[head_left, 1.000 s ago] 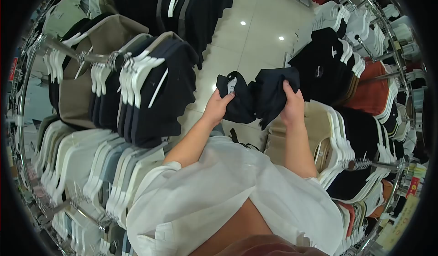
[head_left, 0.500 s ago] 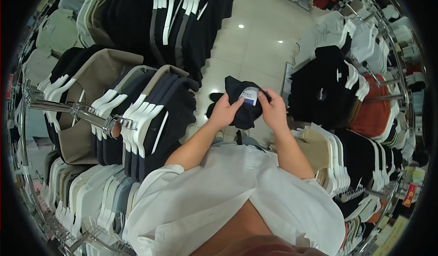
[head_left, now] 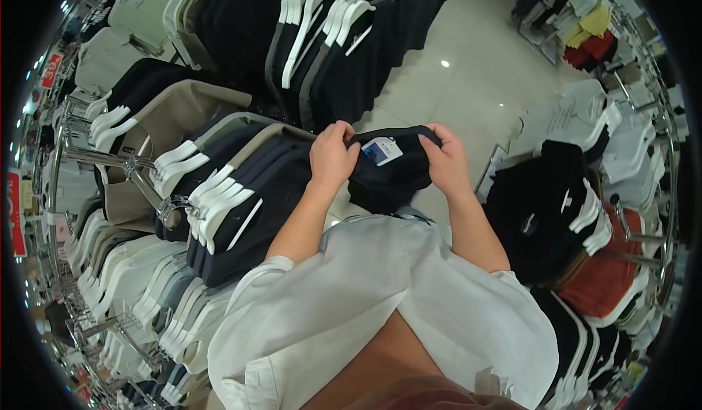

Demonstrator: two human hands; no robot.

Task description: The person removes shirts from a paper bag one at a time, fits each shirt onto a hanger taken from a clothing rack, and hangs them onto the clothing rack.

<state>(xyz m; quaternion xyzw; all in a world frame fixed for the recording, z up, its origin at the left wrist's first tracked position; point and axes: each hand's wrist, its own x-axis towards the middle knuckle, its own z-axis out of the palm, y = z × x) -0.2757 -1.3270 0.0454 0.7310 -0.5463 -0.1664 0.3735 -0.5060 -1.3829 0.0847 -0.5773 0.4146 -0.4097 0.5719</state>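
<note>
A black garment (head_left: 387, 182) is stretched by its upper edge between my two hands, in front of my white shirt. I cannot make out what kind of garment it is. A white tag with a blue picture (head_left: 382, 151) lies against its upper part. At the left end of the edge, my left hand (head_left: 333, 160) is closed on the cloth, thumb toward me. My right hand (head_left: 447, 165) pinches the other end, with its thumb on top of the fabric. Below the edge the cloth hangs down in loose folds.
On my left, a chrome rack arm (head_left: 146, 180) holds dark clothes on white hangers (head_left: 219, 209). More black clothes (head_left: 351, 81) hang ahead. To the right are a black shirt (head_left: 537, 205) and a rust-orange garment (head_left: 603, 278). Pale tiled floor (head_left: 453, 92) runs between the racks.
My hands have moved apart and spread the garment's edge wide; before, it was bunched between them. The tag now shows more fully. The view has turned somewhat, shifting the racks.
</note>
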